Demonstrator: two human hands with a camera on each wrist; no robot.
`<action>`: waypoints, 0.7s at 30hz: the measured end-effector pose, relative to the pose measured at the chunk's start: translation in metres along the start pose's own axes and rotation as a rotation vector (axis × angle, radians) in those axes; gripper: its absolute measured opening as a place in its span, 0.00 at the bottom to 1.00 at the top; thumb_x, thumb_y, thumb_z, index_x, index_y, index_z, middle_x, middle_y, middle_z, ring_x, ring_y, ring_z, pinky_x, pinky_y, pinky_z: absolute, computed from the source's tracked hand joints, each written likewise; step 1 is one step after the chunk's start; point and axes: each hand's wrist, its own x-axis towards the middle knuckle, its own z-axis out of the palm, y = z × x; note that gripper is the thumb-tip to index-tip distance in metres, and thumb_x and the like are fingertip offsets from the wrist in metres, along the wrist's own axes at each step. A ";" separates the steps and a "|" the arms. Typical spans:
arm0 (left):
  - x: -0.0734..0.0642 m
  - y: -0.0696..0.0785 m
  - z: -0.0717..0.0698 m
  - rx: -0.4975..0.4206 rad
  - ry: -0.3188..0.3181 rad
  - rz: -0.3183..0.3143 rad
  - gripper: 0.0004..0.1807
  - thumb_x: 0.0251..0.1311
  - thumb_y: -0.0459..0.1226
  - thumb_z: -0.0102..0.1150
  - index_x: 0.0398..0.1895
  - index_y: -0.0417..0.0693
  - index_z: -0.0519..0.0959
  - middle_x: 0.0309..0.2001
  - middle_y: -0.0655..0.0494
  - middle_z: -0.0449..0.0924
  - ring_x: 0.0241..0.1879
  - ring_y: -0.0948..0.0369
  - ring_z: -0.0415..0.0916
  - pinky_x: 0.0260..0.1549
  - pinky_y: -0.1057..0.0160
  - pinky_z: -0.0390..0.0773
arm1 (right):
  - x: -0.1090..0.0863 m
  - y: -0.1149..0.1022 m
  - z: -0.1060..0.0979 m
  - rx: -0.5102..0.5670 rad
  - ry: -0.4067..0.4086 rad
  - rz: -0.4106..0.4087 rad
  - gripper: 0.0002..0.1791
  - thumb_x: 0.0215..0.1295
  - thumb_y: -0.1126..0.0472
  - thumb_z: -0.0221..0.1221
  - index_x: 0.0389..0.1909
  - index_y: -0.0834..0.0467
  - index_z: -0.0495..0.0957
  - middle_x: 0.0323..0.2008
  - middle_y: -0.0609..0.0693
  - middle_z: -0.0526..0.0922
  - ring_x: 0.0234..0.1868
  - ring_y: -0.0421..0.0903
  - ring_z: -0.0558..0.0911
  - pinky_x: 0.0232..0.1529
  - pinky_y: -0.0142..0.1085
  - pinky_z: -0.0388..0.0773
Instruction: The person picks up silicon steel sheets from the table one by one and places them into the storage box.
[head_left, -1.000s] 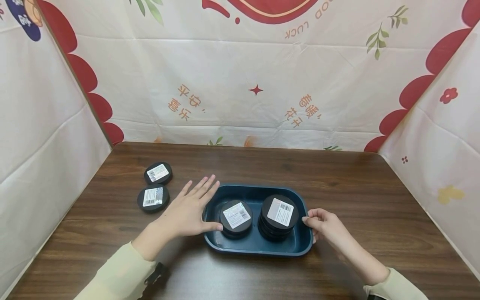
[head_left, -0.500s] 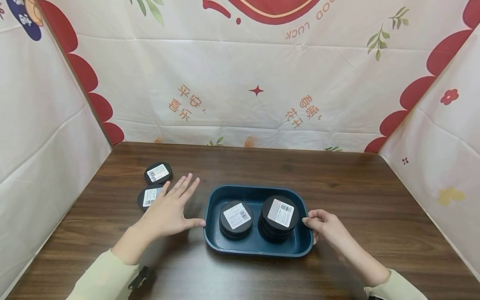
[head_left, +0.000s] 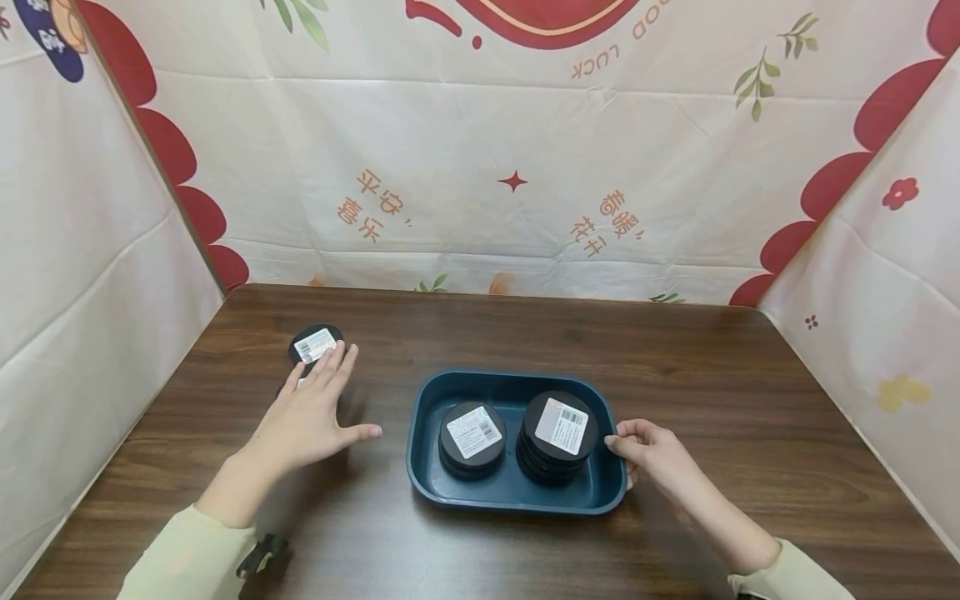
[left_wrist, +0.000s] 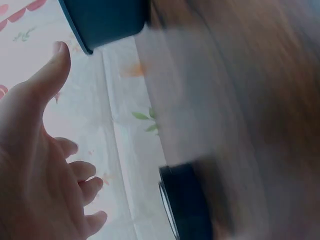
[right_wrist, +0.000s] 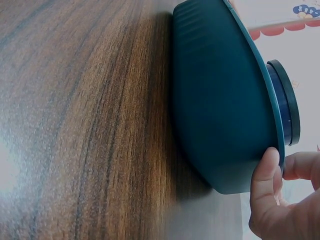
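My left hand [head_left: 300, 427], fingers spread, hovers over the nearer of two round black discs at the left of the table. That disc is almost wholly covered by the hand in the head view. Just beyond the fingertips lies the farther disc [head_left: 313, 343], with a white barcode label on top. One black disc [left_wrist: 186, 202] shows below the fingers in the left wrist view. My right hand [head_left: 654, 454] pinches the right rim of a dark blue tray [right_wrist: 220, 100] between thumb and fingers. Inside the tray stand a low stack [head_left: 472, 437] and a taller stack [head_left: 557, 429] of labelled black discs.
The tray rests on a brown wood-grain table [head_left: 480, 558]. A white printed cloth [head_left: 450, 150] hangs along the table's back edge, and similar cloth lines both sides.
My left hand has moved left from the tray's left end to over the nearer loose disc, fingers spread throughout. My right hand has kept its pinch on the rim, and the tray has stayed put.
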 end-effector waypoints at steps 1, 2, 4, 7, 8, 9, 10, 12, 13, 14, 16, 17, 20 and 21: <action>0.000 -0.003 0.000 -0.002 0.008 -0.004 0.62 0.45 0.67 0.58 0.73 0.45 0.40 0.72 0.42 0.43 0.70 0.46 0.44 0.65 0.41 0.39 | 0.000 0.000 0.000 0.001 0.000 0.000 0.16 0.66 0.60 0.53 0.44 0.69 0.64 0.24 0.51 0.72 0.23 0.44 0.73 0.25 0.35 0.76; 0.000 -0.006 0.000 -0.004 0.019 -0.007 0.63 0.44 0.67 0.59 0.73 0.43 0.40 0.72 0.41 0.43 0.70 0.46 0.44 0.65 0.41 0.40 | 0.000 0.000 0.000 0.003 0.000 0.001 0.16 0.66 0.60 0.53 0.44 0.69 0.64 0.24 0.51 0.72 0.23 0.44 0.73 0.25 0.35 0.76; 0.000 -0.013 0.001 -0.014 0.044 -0.010 0.63 0.44 0.66 0.60 0.73 0.40 0.40 0.72 0.41 0.44 0.70 0.46 0.44 0.65 0.41 0.41 | 0.000 0.000 0.000 0.004 0.000 0.001 0.16 0.66 0.60 0.53 0.44 0.69 0.64 0.24 0.51 0.72 0.23 0.44 0.73 0.25 0.35 0.76; 0.000 -0.023 0.002 -0.035 0.070 -0.018 0.64 0.43 0.65 0.62 0.72 0.37 0.42 0.72 0.40 0.43 0.70 0.45 0.45 0.65 0.42 0.41 | 0.000 0.000 0.000 0.003 0.000 0.002 0.16 0.66 0.60 0.53 0.44 0.69 0.64 0.24 0.51 0.72 0.23 0.44 0.73 0.25 0.35 0.76; 0.000 -0.026 0.003 -0.045 0.075 -0.023 0.64 0.43 0.65 0.62 0.72 0.36 0.42 0.72 0.40 0.43 0.70 0.44 0.45 0.65 0.42 0.41 | 0.000 0.001 0.000 0.002 0.000 0.002 0.16 0.66 0.60 0.53 0.44 0.69 0.64 0.24 0.51 0.72 0.23 0.45 0.73 0.25 0.35 0.76; -0.001 -0.029 0.003 -0.057 0.074 -0.031 0.65 0.43 0.64 0.63 0.72 0.35 0.41 0.72 0.39 0.43 0.70 0.43 0.44 0.65 0.42 0.41 | 0.000 0.001 0.000 0.000 0.000 0.002 0.16 0.66 0.60 0.53 0.44 0.69 0.65 0.24 0.52 0.72 0.23 0.45 0.73 0.25 0.35 0.76; -0.001 -0.032 0.004 -0.067 0.073 -0.039 0.65 0.42 0.64 0.63 0.71 0.35 0.41 0.72 0.39 0.43 0.69 0.43 0.44 0.65 0.42 0.41 | 0.000 0.001 0.000 0.000 0.000 0.003 0.16 0.66 0.60 0.53 0.44 0.69 0.65 0.24 0.52 0.72 0.23 0.45 0.73 0.25 0.36 0.76; -0.002 -0.039 0.005 -0.096 0.068 -0.055 0.66 0.42 0.64 0.64 0.71 0.33 0.40 0.71 0.37 0.41 0.69 0.41 0.44 0.65 0.41 0.41 | 0.000 0.001 0.000 -0.001 0.000 0.003 0.15 0.66 0.60 0.53 0.44 0.69 0.65 0.24 0.52 0.72 0.23 0.45 0.73 0.25 0.36 0.76; -0.001 -0.042 0.005 -0.117 0.062 -0.068 0.67 0.41 0.63 0.65 0.71 0.33 0.39 0.71 0.37 0.40 0.69 0.40 0.43 0.65 0.41 0.42 | 0.000 0.001 0.000 0.000 -0.001 0.005 0.15 0.66 0.60 0.53 0.44 0.69 0.65 0.24 0.52 0.72 0.23 0.45 0.73 0.25 0.36 0.76; -0.002 -0.045 0.005 -0.139 0.056 -0.087 0.67 0.41 0.63 0.66 0.71 0.33 0.38 0.72 0.37 0.38 0.69 0.40 0.43 0.64 0.41 0.44 | 0.000 0.000 0.000 -0.001 0.000 0.006 0.15 0.66 0.60 0.53 0.44 0.69 0.65 0.24 0.52 0.72 0.23 0.45 0.73 0.25 0.36 0.76; -0.002 -0.050 0.005 -0.191 0.037 -0.128 0.69 0.40 0.62 0.67 0.71 0.33 0.35 0.72 0.36 0.36 0.69 0.39 0.42 0.63 0.39 0.46 | 0.000 0.000 0.000 0.000 0.000 0.005 0.15 0.66 0.60 0.53 0.43 0.69 0.65 0.24 0.51 0.72 0.23 0.45 0.73 0.25 0.36 0.76; -0.001 -0.052 0.004 -0.217 0.030 -0.147 0.70 0.40 0.62 0.67 0.71 0.34 0.33 0.72 0.36 0.35 0.69 0.38 0.41 0.62 0.39 0.48 | 0.000 0.000 0.000 0.001 -0.001 0.004 0.15 0.66 0.60 0.53 0.43 0.69 0.65 0.23 0.51 0.72 0.23 0.45 0.73 0.25 0.36 0.76; -0.002 -0.057 0.004 -0.281 0.028 -0.197 0.71 0.38 0.61 0.69 0.70 0.33 0.32 0.71 0.33 0.37 0.68 0.37 0.44 0.59 0.36 0.52 | 0.000 0.000 0.000 0.003 0.001 -0.002 0.15 0.66 0.60 0.53 0.42 0.69 0.65 0.23 0.51 0.72 0.22 0.44 0.73 0.24 0.36 0.76; -0.002 -0.059 0.004 -0.292 0.032 -0.204 0.71 0.38 0.60 0.70 0.70 0.32 0.34 0.70 0.31 0.39 0.67 0.37 0.45 0.59 0.36 0.53 | 0.000 0.000 0.000 0.005 0.000 -0.006 0.15 0.66 0.60 0.53 0.42 0.69 0.65 0.23 0.51 0.72 0.22 0.44 0.73 0.24 0.36 0.76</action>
